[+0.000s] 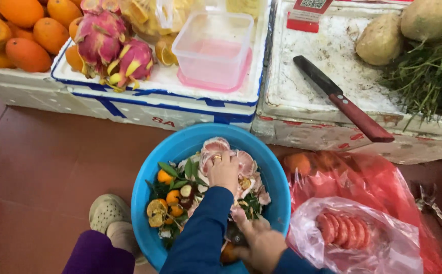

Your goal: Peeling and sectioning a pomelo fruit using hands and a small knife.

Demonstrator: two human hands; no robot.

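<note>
A round blue basin (150, 167) stands on the red tiled floor, filled with pink pomelo peel (245, 163), green leaves and small orange fruit scraps (166, 177). My left hand (223, 172), with a ring and a blue sleeve, reaches into the far side of the basin, fingers curled over a pink pomelo piece (216, 145). At the basin's near edge my right hand (262, 246) is low among the scraps, one finger stretched toward the middle. What it holds is hidden.
White foam boxes (180, 114) behind the basin carry dragon fruit (110, 43), orange fruit (25, 30), a clear tub on a pink lid (213, 48), a red-handled knife (342, 99), pale round fruit (380, 39) and greens (431, 76). Right: red bag (383, 177), clear bag of pink segments (345, 231). A shoe (108, 213) left.
</note>
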